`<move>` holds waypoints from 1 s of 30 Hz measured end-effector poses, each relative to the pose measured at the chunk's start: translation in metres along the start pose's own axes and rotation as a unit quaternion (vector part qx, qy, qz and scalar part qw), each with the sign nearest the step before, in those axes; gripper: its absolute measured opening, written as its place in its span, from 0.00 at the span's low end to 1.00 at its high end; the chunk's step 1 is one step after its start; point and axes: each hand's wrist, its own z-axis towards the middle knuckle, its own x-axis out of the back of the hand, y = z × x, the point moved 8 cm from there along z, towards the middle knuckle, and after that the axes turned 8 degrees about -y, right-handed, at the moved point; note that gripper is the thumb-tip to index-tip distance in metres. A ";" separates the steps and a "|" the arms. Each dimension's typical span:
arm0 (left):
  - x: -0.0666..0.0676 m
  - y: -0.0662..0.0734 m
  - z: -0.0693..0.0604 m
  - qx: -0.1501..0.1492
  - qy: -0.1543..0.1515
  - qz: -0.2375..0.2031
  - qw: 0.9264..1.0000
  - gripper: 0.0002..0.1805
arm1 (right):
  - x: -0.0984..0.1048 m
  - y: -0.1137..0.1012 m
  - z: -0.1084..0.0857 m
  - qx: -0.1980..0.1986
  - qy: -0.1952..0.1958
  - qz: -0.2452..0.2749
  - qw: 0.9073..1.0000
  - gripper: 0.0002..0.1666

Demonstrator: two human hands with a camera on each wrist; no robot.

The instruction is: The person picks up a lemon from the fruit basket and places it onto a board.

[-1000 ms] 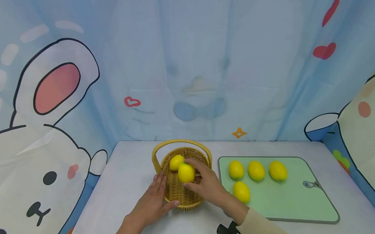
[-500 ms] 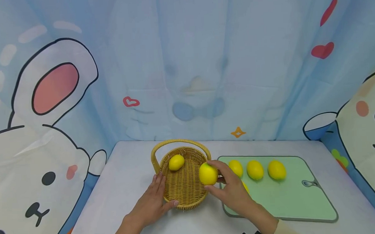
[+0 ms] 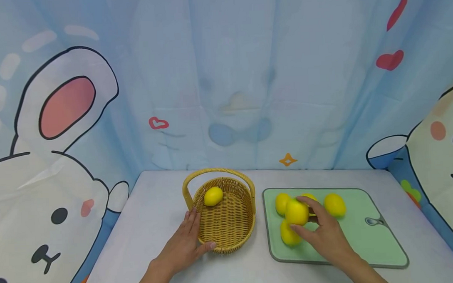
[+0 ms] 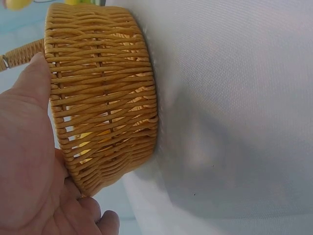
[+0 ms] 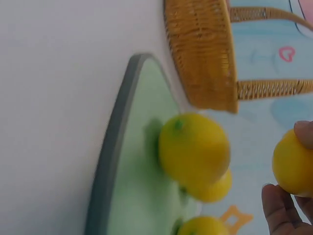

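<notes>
A lemon [image 3: 296, 213] is pinched between the thumb and fingers of my right hand [image 3: 327, 233], raised above the green cutting board [image 3: 368, 245]. Four would be too exact, so several other lemons rest on the board, including one at the right [image 3: 335, 205] and one at the front [image 3: 290, 235]; another, behind the held lemon, is partly hidden by my fingers. My left hand [image 3: 181, 245] rests against the left side of the wicker basket [image 3: 224, 231], its fingers extended and thumb at the front rim. One lemon [image 3: 213, 196] lies inside the basket.
The basket's arched handle [image 3: 218, 171] rises over its back half. A white tabletop [image 3: 157, 210] carries basket and board, with a blue cartoon-printed curtain [image 3: 231, 74] behind. The board has a grey edge and a printed spoon [image 3: 375, 222].
My right hand has carried the lemon from above the basket rightward to over the cutting board. The left hand and basket have stayed in place.
</notes>
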 end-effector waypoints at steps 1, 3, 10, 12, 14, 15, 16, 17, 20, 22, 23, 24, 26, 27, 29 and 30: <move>0.000 0.000 0.000 0.001 -0.001 0.000 1.000 0.57 | 0.003 0.006 -0.003 -0.015 -0.007 -0.007 1.000 0.46; 0.000 0.000 0.000 0.001 -0.002 0.000 1.000 0.57 | 0.010 0.019 -0.007 -0.043 -0.021 -0.020 0.999 0.46; 0.001 0.001 0.000 0.003 -0.002 0.000 1.000 0.56 | 0.017 0.059 -0.022 -0.104 -0.086 -0.043 0.990 0.47; 0.001 0.001 0.000 0.002 -0.001 -0.001 1.000 0.56 | 0.014 0.069 -0.025 -0.121 -0.109 -0.042 0.986 0.47; 0.001 0.001 0.000 0.001 0.001 -0.002 1.000 0.56 | 0.011 0.077 -0.028 -0.138 -0.128 -0.042 0.981 0.47; 0.001 0.001 0.000 0.000 0.001 -0.004 1.000 0.56 | 0.009 0.081 -0.029 -0.145 -0.136 -0.042 0.979 0.47; 0.001 0.000 0.000 -0.001 0.002 -0.004 1.000 0.56 | 0.007 0.084 -0.031 -0.150 -0.143 -0.039 0.977 0.47; 0.001 0.000 0.000 -0.001 0.002 -0.005 1.000 0.57 | 0.005 0.087 -0.032 -0.154 -0.149 -0.037 0.976 0.47; 0.000 0.000 0.000 -0.003 0.003 -0.007 1.000 0.57 | -0.001 0.093 -0.033 -0.159 -0.157 -0.038 0.974 0.47; 0.000 0.000 0.000 -0.005 0.002 -0.007 1.000 0.57 | -0.003 0.097 -0.034 -0.163 -0.163 -0.041 0.972 0.47; 0.000 0.000 0.000 -0.005 0.002 -0.008 1.000 0.57 | -0.004 0.098 -0.034 -0.166 -0.166 -0.043 0.971 0.47; 0.001 0.001 0.000 -0.006 0.003 -0.009 1.000 0.57 | -0.005 0.099 -0.034 -0.168 -0.167 -0.045 0.970 0.48; 0.001 0.001 0.000 -0.006 0.003 -0.010 1.000 0.57 | -0.005 0.102 -0.033 -0.172 -0.171 -0.044 0.969 0.48; 0.001 0.001 0.000 -0.006 0.004 -0.010 1.000 0.57 | -0.005 0.103 -0.032 -0.170 -0.170 -0.042 0.970 0.48; 0.000 0.001 0.000 -0.004 0.003 -0.010 1.000 0.57 | -0.006 0.103 -0.032 -0.164 -0.166 -0.036 0.972 0.48; 0.000 0.001 0.000 -0.004 0.001 -0.011 1.000 0.57 | -0.006 0.103 -0.032 -0.160 -0.166 -0.036 0.973 0.47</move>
